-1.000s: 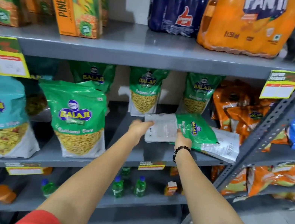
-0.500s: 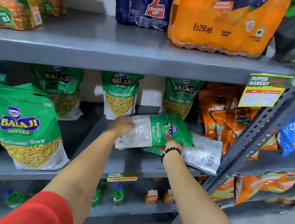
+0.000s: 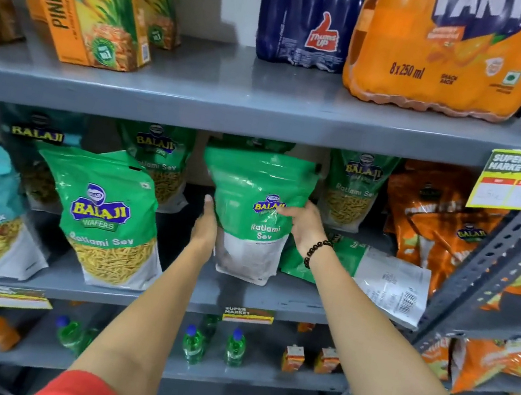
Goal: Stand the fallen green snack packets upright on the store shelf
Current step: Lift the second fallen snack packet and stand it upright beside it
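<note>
Green plastic Ratlami Sev packet (image 3: 254, 196) stood upright near the grey metal shelf's (image 3: 286, 301) front edge, left hand (image 3: 205, 227) and right hand (image 3: 303, 227) both clamped on its sides.

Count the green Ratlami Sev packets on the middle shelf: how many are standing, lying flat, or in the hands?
Held upright: 1, the held packet, between left hand and right hand
Standing alone: 4, front-left packet, back-left packet, back-right packet, hidden packet mostly behind the held one
Lying flat: 1, the fallen packet
Total: 6
</note>
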